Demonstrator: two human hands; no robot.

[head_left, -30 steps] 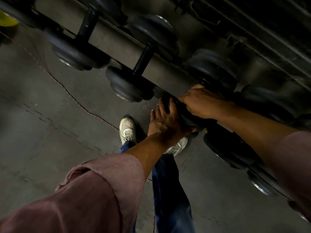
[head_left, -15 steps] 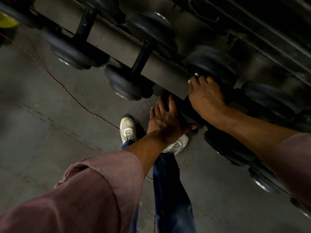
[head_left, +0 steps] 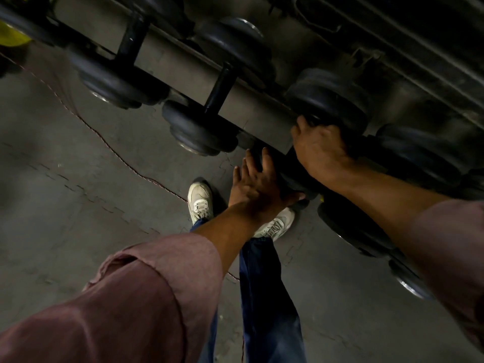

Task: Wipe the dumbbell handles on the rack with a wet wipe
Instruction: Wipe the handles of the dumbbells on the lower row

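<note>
Item: dumbbell (head_left: 309,169) on rack (head_left: 209,82), third along. Right hand (head_left: 320,148) curled over its handle, now slid up to the far head (wipe hidden beneath); stroke seemingly near its end. Left hand (head_left: 255,182) spread flat, still bracing the near head.

The handle under the right hand (head_left: 320,150) is covered by the fingers, and no wipe can be made out there. The dumbbell (head_left: 290,176) behind the left hand (head_left: 255,183) is lost in shadow. The yellow object (head_left: 11,38) is cut off by the left edge
</note>
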